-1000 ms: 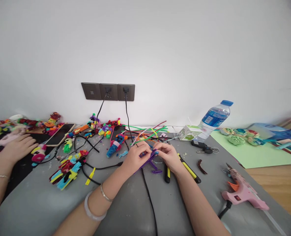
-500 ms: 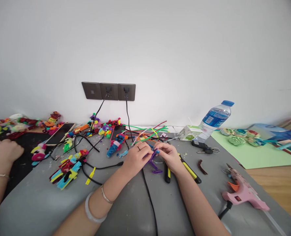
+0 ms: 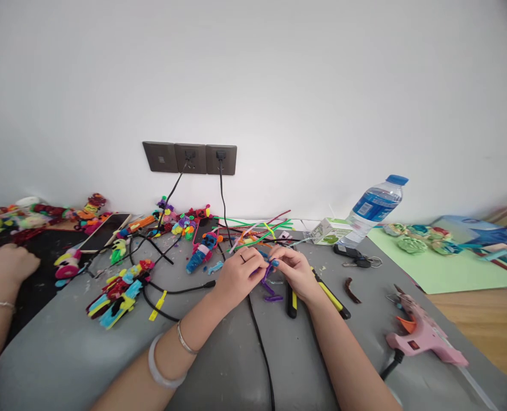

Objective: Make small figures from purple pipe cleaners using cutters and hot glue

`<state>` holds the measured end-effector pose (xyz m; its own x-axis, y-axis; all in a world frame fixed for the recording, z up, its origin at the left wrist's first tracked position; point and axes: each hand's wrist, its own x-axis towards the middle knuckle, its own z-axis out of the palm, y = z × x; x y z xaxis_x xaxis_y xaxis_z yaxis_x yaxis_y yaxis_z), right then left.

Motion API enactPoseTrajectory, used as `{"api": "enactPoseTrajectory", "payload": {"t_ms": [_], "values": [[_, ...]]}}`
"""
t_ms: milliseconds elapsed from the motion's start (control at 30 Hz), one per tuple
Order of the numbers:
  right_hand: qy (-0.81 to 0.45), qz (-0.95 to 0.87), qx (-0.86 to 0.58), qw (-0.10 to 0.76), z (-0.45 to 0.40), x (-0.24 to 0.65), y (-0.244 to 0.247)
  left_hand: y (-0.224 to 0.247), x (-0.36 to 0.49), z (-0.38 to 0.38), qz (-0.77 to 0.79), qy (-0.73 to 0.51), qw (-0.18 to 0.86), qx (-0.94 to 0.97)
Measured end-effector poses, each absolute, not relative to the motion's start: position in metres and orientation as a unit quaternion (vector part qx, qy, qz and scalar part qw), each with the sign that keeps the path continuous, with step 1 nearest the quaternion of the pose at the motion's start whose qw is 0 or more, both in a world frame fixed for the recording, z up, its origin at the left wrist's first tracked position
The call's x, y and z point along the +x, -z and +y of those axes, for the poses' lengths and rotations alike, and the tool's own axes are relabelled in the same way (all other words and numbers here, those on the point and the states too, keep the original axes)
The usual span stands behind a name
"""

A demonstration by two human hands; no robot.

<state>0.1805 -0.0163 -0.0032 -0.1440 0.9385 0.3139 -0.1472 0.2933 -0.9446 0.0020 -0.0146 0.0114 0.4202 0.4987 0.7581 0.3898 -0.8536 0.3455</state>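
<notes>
My left hand (image 3: 241, 274) and my right hand (image 3: 295, 273) meet over the middle of the grey table, both with fingers pinched closed. Between their fingertips they hold a purple pipe cleaner (image 3: 267, 285), whose bent lower end hangs down towards the table. Part of it is hidden behind the fingers. Under and beside my right hand lie pliers with yellow-and-black handles (image 3: 331, 297). Left of my left hand rests a blue pipe-cleaner figure (image 3: 202, 254), with a small light-blue piece (image 3: 214, 268) near it.
A pink glue gun (image 3: 425, 341) lies at right, near keys (image 3: 362, 261) and a tilted water bottle (image 3: 375, 205). Loose pipe cleaners (image 3: 274, 220) lie behind my hands. Black cables (image 3: 260, 342) cross the table. More figures (image 3: 120, 291) and a co-worker's hand (image 3: 11, 265) are at left.
My hands stay almost in place, still pinching the purple pipe cleaner, with only slight finger movement. The co-worker's hand at left has shifted slightly.
</notes>
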Motion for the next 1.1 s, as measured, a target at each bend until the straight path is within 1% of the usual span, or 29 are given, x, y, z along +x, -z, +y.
{"api": "enactPoseTrajectory", "payload": {"t_ms": [167, 300, 500, 700, 933, 1100], "values": [[-0.467, -0.579, -0.33, 0.581, -0.0141, 0.1815, 0.0075, -0.0117, 0.0028, -0.0157, 0.264, -0.482, 0.092, 0.83], [-0.478, -0.552, -0.365, 0.578, -0.0133, 0.1824, 0.0115, -0.0105, 0.0029, -0.0145, 0.29, -0.502, 0.138, 0.803], [-0.461, -0.551, -0.374, 0.585, -0.0129, 0.1819, 0.0102, -0.0079, 0.0026, -0.0122, 0.294, -0.51, 0.161, 0.792], [-0.458, -0.569, -0.355, 0.584, -0.0142, 0.1798, 0.0053, -0.0094, 0.0022, -0.0131, 0.297, -0.501, 0.167, 0.795], [-0.442, -0.587, -0.365, 0.572, -0.0158, 0.1799, 0.0044, -0.0085, 0.0016, -0.013, 0.31, -0.486, 0.146, 0.804], [-0.449, -0.584, -0.369, 0.566, -0.0165, 0.1816, 0.0063, -0.0079, 0.0018, -0.0125, 0.305, -0.487, 0.159, 0.802]]}}
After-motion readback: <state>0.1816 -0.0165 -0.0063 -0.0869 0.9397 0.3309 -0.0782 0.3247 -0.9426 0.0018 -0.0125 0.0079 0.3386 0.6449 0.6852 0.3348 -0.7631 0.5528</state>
